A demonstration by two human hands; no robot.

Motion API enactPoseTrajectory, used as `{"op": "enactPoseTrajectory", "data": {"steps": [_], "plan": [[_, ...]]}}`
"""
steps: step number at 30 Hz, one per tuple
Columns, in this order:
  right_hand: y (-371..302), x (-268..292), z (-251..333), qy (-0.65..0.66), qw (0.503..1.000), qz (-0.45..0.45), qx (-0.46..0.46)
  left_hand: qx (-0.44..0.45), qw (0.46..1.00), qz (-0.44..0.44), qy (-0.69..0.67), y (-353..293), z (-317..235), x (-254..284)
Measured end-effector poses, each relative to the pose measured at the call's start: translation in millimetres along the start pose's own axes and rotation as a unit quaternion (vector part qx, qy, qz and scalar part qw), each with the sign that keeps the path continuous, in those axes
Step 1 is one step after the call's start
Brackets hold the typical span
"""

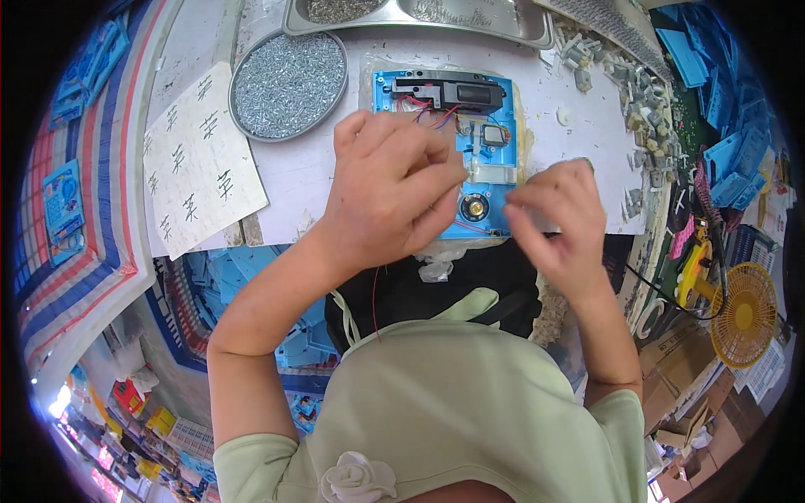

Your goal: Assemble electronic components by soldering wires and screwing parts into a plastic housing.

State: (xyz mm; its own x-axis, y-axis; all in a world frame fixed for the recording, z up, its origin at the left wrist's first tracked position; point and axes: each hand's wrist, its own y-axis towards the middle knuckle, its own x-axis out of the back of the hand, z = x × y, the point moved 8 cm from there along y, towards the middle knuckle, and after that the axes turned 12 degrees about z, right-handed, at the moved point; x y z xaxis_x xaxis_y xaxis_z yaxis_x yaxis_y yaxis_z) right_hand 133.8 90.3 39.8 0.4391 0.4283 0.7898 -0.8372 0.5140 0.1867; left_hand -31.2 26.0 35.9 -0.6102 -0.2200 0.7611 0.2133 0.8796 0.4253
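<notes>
A shallow blue plastic housing (493, 201) lies on the worktable in front of me, its inside facing up. A black module (461, 94) with thin red and blue wires sits along its far edge, and a small motor-like part (495, 135) is nearer. A round speaker (475, 207) sits near the front edge. My left hand (390, 180) is over the housing's left part, its fingers curled closed; whatever they pinch is hidden. My right hand (562, 218) is at the housing's right edge, thumb and fingertips drawn close together; anything between them is too small to make out.
A round metal dish (288, 84) of small screws stands at the far left, beside a paper (201, 163) with handwriting. A metal tray (394, 25) with small parts is at the back. Several small metal parts (650, 126) are heaped at right, near a yellow fan (743, 314).
</notes>
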Motion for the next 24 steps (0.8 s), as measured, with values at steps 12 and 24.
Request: {"op": "enactPoseTrajectory", "data": {"steps": [12,24], "plan": [[-3,-28,10,-0.046,0.998,-0.013,-0.030,0.007,0.995,0.087,0.038,-2,-10,-13],[47,-4,-42,-0.008,0.994,-0.033,-0.108,-0.002,0.997,0.025,0.074,26,0,-6]]}}
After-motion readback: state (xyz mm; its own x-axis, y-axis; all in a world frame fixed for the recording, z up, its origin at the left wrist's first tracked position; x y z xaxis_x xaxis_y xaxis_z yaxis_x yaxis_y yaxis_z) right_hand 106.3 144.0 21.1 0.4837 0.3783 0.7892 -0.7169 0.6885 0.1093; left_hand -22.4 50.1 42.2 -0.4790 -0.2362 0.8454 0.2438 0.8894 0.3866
